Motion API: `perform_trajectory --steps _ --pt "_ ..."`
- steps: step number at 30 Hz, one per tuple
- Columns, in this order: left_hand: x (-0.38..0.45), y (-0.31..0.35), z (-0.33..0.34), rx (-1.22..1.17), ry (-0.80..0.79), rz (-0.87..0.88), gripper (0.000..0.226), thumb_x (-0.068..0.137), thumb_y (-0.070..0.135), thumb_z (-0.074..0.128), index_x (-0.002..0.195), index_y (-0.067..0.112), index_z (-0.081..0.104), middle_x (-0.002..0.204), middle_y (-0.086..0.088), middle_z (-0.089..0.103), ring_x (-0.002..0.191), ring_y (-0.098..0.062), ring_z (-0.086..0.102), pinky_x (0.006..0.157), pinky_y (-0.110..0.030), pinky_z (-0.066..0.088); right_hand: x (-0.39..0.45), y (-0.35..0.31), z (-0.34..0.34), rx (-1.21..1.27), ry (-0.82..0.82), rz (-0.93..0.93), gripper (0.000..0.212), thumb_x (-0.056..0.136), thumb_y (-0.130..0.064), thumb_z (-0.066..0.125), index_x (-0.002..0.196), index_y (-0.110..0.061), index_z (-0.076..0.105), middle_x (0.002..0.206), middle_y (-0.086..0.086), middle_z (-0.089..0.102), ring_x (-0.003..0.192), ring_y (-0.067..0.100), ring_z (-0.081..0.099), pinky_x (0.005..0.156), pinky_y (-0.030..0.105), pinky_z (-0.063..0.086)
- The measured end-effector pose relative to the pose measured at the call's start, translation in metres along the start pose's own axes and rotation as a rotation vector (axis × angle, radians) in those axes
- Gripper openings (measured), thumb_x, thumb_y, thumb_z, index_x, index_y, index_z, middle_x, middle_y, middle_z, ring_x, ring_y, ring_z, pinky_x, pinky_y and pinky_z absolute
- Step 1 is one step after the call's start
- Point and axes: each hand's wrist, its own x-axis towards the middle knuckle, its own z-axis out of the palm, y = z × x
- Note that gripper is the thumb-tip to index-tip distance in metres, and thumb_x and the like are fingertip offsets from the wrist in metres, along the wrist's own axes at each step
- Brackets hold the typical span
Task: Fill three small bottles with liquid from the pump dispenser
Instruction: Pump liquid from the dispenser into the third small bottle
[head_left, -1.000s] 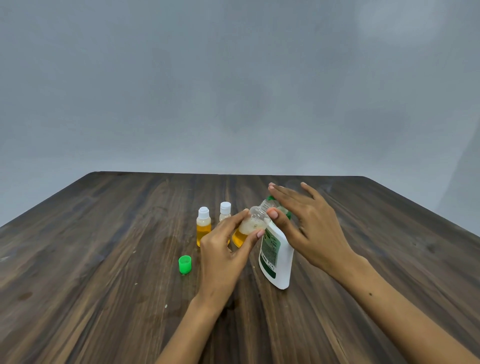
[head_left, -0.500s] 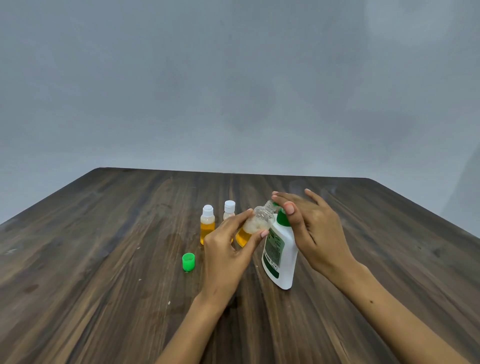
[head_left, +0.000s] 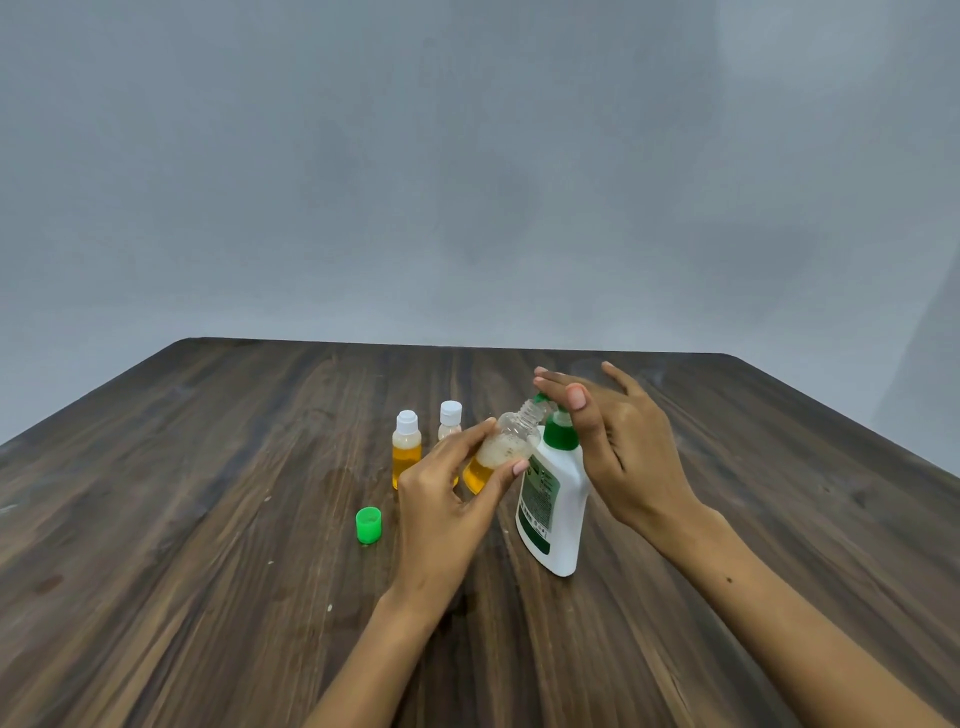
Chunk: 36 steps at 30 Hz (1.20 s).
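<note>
The right hand (head_left: 618, 441) has come back up a little since half a second ago: its straight fingers now rest on the green head of the pump dispenser (head_left: 553, 499) rather than pressing it low, which suggests one stroke has ended. The left hand (head_left: 447, 499) still pinches the open small bottle (head_left: 501, 452), tilted with its neck at the spout, part-filled with amber liquid under foam. Left of the dispenser stand two capped bottles (head_left: 407, 449), and the green cap (head_left: 368, 525) lies on the worktop (head_left: 208, 571). More pumping seems needed.
</note>
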Motion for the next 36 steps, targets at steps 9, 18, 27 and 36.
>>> perform_trajectory --steps 9,18,27,36 --pt "-0.001 0.0 0.001 -0.009 0.0 -0.002 0.042 0.076 0.03 0.077 0.114 0.015 0.069 0.107 0.014 0.07 0.102 0.003 0.065 0.086 -0.016 0.052 -0.004 0.002 0.004 -0.034 0.015 0.011 0.065 0.1 -0.046 0.014 0.111 -0.015 0.069 0.118 -0.005 0.066 0.115 0.001 0.055 0.11 0.035 0.029" --pt "-0.002 -0.001 0.0 -0.002 0.006 0.009 0.041 0.075 0.031 0.077 0.114 0.018 0.068 0.106 0.02 0.067 0.102 0.004 0.065 0.086 -0.013 0.051 -0.003 0.001 0.004 -0.086 0.035 0.0 0.051 0.098 -0.035 0.025 0.11 -0.013 0.07 0.116 -0.005 0.067 0.113 0.003 0.056 0.108 0.034 0.03" --pt "-0.002 0.002 0.001 -0.016 -0.003 0.003 0.041 0.076 0.033 0.076 0.114 0.022 0.066 0.107 0.022 0.066 0.103 0.006 0.064 0.086 -0.014 0.051 -0.006 0.003 0.006 -0.115 0.029 -0.013 0.047 0.096 -0.032 0.028 0.113 -0.015 0.068 0.119 -0.005 0.065 0.114 0.003 0.056 0.109 0.034 0.03" --pt "-0.002 0.0 0.001 -0.012 0.001 0.001 0.042 0.076 0.033 0.077 0.114 0.018 0.069 0.106 0.015 0.07 0.101 0.003 0.065 0.086 -0.015 0.052 -0.011 0.001 0.008 -0.119 0.035 -0.012 0.046 0.095 -0.032 0.03 0.116 -0.015 0.067 0.122 -0.005 0.064 0.115 0.004 0.055 0.109 0.033 0.03"
